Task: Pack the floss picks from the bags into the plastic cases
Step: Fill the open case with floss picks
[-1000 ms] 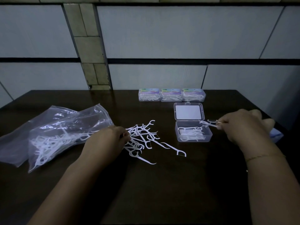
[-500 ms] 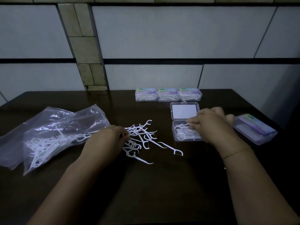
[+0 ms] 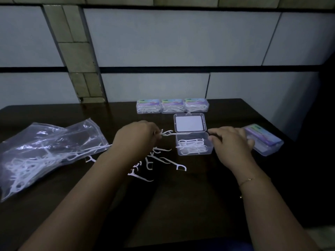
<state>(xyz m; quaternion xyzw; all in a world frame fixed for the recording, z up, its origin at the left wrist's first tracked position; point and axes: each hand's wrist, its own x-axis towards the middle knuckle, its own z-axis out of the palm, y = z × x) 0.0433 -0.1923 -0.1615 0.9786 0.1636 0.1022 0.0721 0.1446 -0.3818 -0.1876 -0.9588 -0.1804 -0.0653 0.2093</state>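
Lying open, case (image 3: 194, 145) part-filled with floss picks (image 3: 192, 144); 3 closed cases (image 3: 172, 106) behind.

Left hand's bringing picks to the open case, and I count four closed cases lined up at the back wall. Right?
Not quite: the head view shows three closed cases at the back; a fourth sits apart, by the right hand. The left hand does hold picks beside the open case.

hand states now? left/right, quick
Left hand: pinching a few floss picks.
Right hand: open, fingers relaxed beside the open case, holding nothing visible.
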